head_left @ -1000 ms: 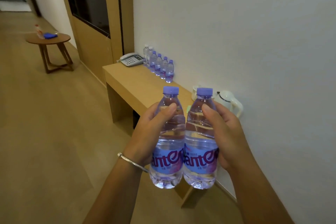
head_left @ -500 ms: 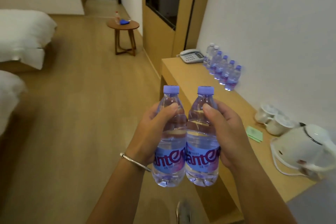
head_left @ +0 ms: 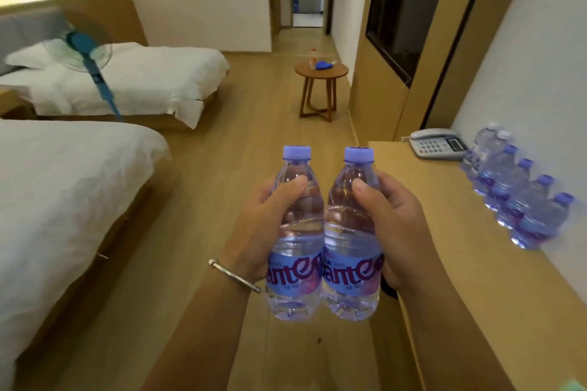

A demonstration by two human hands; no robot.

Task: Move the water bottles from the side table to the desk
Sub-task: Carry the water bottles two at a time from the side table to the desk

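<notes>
My left hand (head_left: 263, 225) grips a clear water bottle (head_left: 297, 263) with a purple cap and label. My right hand (head_left: 397, 228) grips a second, matching bottle (head_left: 351, 263). Both bottles are upright, side by side and touching, held in the air left of the wooden desk (head_left: 451, 232). A row of several similar bottles (head_left: 514, 194) stands on the desk along the wall. The round wooden side table (head_left: 320, 73) stands far ahead by the wall, with a small bottle (head_left: 313, 58) and a blue object (head_left: 323, 65) on it.
A white telephone (head_left: 436, 143) sits at the desk's far end. Two beds with white sheets (head_left: 70, 187) fill the left side. A blue standing fan (head_left: 85, 54) is between them. Wood floor (head_left: 254, 136) runs between beds and desk toward a corridor.
The view has swung left: the kettle and cups have left the frame, the beds and fan have come in. Both hands keep the same grip on the bottles.
</notes>
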